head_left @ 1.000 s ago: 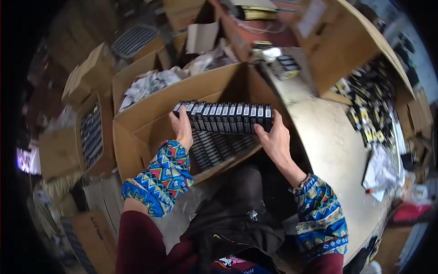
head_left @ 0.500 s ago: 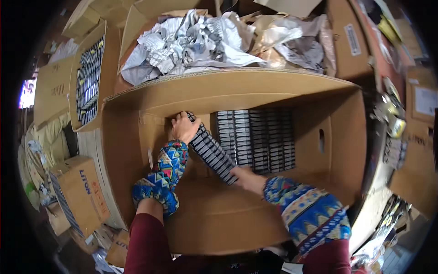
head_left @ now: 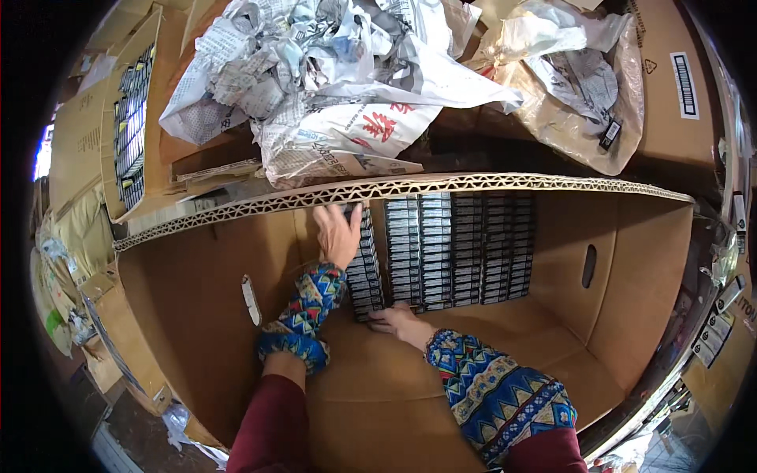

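A narrow row of small black-and-grey packs (head_left: 364,277) stands inside a deep cardboard box (head_left: 371,410). My left hand (head_left: 339,238) grips its far end, with the fingers over the top. At the near end, my right hand (head_left: 400,325) presses the row from the front with fingers and thumb. The row is roughly straight, just left of several packed rows of similar packs (head_left: 464,252), with a narrow gap between. Some of those rows look silvery, the others darker. The box's raised far edge hides the far ends of the rows.
Behind the box lie crumpled newspaper and plastic (head_left: 339,87) and a brown bag (head_left: 583,87). At the left stands a carton of similar packs (head_left: 132,130). The box's side walls have hand holes (head_left: 589,266). Loose packs (head_left: 717,323) lie outside at the right.
The row of packs has gone from slanted to nearly straight beside the other rows. Both hands have moved with it, and my view has shifted nearer the box.
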{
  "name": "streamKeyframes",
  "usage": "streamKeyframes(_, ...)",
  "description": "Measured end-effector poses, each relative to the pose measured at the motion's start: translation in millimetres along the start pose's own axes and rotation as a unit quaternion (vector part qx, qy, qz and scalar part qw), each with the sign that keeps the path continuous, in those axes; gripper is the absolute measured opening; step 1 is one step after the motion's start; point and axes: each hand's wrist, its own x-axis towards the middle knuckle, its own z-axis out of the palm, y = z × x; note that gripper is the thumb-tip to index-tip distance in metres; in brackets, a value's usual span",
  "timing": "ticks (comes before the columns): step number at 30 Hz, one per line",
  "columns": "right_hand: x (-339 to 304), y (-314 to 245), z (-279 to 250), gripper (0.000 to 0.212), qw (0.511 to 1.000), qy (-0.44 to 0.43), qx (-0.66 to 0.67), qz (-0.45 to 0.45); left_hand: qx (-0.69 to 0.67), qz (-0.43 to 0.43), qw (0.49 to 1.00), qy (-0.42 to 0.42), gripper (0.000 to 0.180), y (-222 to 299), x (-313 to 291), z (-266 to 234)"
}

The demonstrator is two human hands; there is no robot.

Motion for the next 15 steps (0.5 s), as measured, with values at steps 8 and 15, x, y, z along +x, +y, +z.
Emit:
streamKeyframes(8, -48, -72, -18, 0.041, 0.830, -0.026, -0.540, -0.137, -0.189, -0.099, 0.967, -0.143, 0.093, 16, 15, 21)
streamKeyframes(15, -157, -147, -39, 0.024, 0.789, 0.096, -0.517, -0.317, -0.227, -0.149, 0.947, -0.174, 0.097, -49, -59, 7)
